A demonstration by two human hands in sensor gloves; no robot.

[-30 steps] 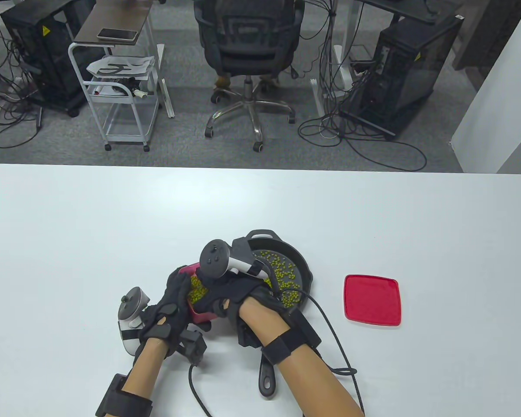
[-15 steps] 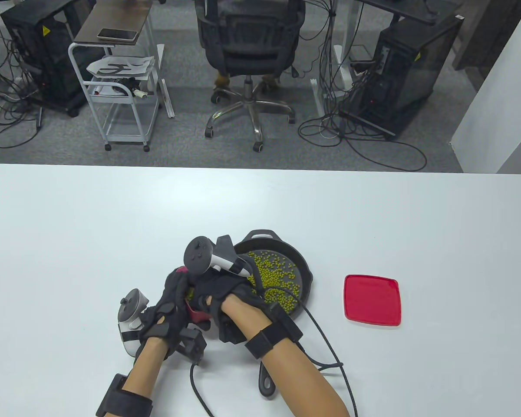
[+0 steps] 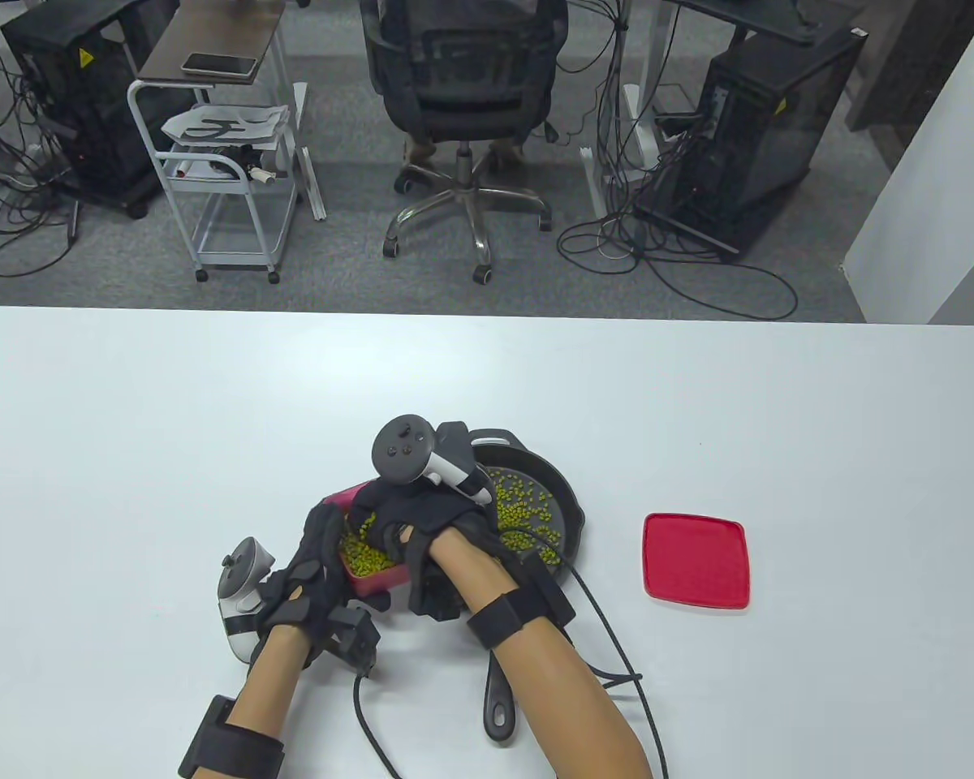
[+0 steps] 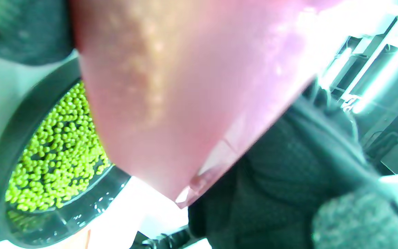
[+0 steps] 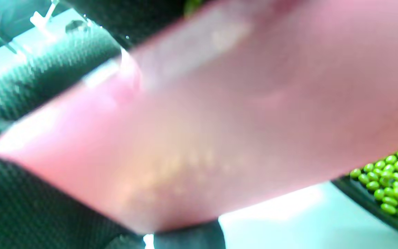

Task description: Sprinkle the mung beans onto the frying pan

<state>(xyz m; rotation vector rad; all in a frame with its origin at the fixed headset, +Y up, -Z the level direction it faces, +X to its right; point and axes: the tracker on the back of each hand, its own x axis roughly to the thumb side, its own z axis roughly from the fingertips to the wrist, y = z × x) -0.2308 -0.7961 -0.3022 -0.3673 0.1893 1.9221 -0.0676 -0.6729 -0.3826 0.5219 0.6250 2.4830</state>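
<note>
A black frying pan [image 3: 570,501] lies on the white table with mung beans [image 3: 519,507] spread over its floor. Just left of it my left hand [image 3: 323,553] grips a red box [image 3: 383,578] of mung beans, fingers over its left wall. My right hand [image 3: 373,519] reaches across from the pan side, its fingers curled down into the box among the beans. Whether they hold beans is hidden. In the left wrist view the box [image 4: 185,86] fills the frame, with the pan's beans [image 4: 54,155] beyond. In the right wrist view the blurred box [image 5: 219,121] hides the fingers.
The box's red lid [image 3: 696,560] lies flat to the right of the pan. The pan's handle [image 3: 499,702] points toward the table's near edge, under my right forearm. Glove cables trail by both wrists.
My right hand dipped left and down into the box, then shifted slightly back right and up, fingers still in it. The box, tilted earlier, now sits more level in my left hand.
</note>
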